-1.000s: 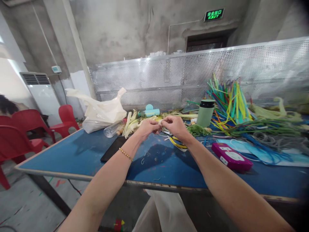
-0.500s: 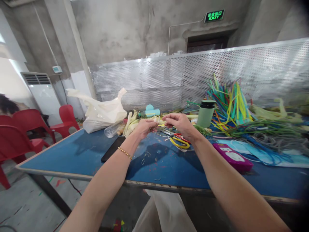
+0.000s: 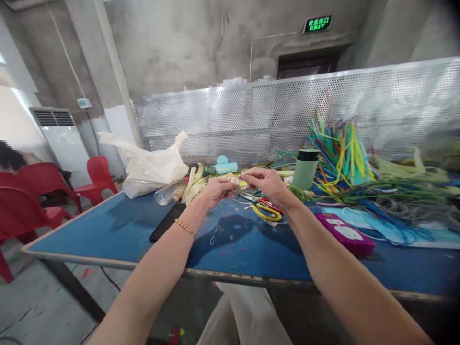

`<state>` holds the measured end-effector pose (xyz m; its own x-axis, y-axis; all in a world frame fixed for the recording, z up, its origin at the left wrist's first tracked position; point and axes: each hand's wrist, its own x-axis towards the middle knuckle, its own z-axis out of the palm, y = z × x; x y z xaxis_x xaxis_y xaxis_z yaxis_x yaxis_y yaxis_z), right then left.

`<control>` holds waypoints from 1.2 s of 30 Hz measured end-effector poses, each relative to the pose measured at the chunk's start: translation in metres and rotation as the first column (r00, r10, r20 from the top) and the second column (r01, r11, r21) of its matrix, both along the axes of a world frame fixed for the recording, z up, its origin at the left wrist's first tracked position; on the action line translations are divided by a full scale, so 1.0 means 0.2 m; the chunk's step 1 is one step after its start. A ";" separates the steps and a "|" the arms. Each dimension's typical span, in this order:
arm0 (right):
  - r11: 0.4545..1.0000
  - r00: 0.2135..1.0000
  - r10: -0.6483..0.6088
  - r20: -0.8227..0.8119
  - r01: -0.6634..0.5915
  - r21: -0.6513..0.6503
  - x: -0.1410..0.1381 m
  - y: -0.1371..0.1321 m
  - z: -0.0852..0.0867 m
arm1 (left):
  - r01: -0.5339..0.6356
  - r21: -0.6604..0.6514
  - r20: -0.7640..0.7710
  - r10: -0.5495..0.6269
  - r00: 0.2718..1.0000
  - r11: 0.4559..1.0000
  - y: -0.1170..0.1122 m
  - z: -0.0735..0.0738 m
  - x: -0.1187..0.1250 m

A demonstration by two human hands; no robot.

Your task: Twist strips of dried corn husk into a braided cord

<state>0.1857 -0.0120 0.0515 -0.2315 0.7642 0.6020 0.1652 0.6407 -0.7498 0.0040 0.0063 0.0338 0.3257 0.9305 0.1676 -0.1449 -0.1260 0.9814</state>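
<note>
Both my hands are held close together above the far middle of the blue table (image 3: pixel 118 230). My left hand (image 3: pixel 217 189) pinches a small whitish piece (image 3: pixel 236 179) between thumb and fingers; its exact kind is too small to make out. Thumb and forefinger of my right hand (image 3: pixel 268 183) are drawn together at the right side of this piece, and whatever lies between them is hidden. Scissors with yellow handles (image 3: pixel 268 213) lie just below my right hand, beside a red-handled tool (image 3: pixel 270 205). Pale corn husks (image 3: pixel 194 184) are left of my left hand.
A white plastic bag (image 3: pixel 154 165), a clear bottle (image 3: pixel 167 194) and a black phone-like slab (image 3: pixel 167 223) are at left. Rightward stand a green jar (image 3: pixel 305 170), colourful pipe-cleaner-like strips (image 3: pixel 350 153), a purple box (image 3: pixel 345 233) and blue masks (image 3: pixel 384 225). A perforated metal panel (image 3: pixel 223 120) backs the table.
My right hand has moved slightly left, and its fingertips have closed in on the whitish piece. My left hand stays nearly in place.
</note>
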 end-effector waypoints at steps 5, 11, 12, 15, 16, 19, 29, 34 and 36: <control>0.999 1.000 -0.002 -0.016 0.002 -0.033 -0.02 0.03 -0.03 | -0.008 0.030 0.019 0.008 1.000 1.000 -0.02 0.00 0.02; 0.991 0.993 -0.119 0.024 0.118 0.059 -0.04 0.07 -0.06 | -0.019 0.039 0.004 0.018 1.000 0.999 -0.03 -0.01 0.04; 0.987 0.988 -0.140 0.058 0.135 0.090 -0.04 0.07 -0.06 | -0.022 0.042 -0.003 0.022 1.000 0.999 -0.03 -0.01 0.04; 0.967 0.967 -0.216 0.137 0.192 0.167 -0.04 0.07 -0.05 | -0.033 0.055 -0.015 0.034 0.999 0.998 -0.03 -0.01 0.04; 0.957 0.956 -0.249 0.153 0.219 0.192 -0.04 0.07 -0.05 | -0.035 0.057 -0.015 0.036 0.999 0.998 -0.03 0.00 0.04; 0.930 0.927 -0.328 0.184 0.283 0.233 -0.03 0.08 -0.05 | -0.038 0.074 -0.019 0.039 0.999 0.997 -0.03 -0.01 0.04; 0.911 0.871 -0.406 0.278 0.364 0.192 -0.03 0.07 -0.06 | -0.074 0.229 -0.168 0.114 0.979 0.971 -0.04 -0.01 0.05; 0.910 0.869 -0.407 0.283 0.357 0.210 -0.03 0.07 -0.06 | -0.072 0.272 -0.212 0.132 0.968 0.960 -0.03 -0.02 0.05; 0.920 0.878 -0.385 0.285 0.337 0.202 -0.03 0.07 -0.07 | -0.068 0.281 -0.224 0.134 0.965 0.957 -0.02 -0.02 0.05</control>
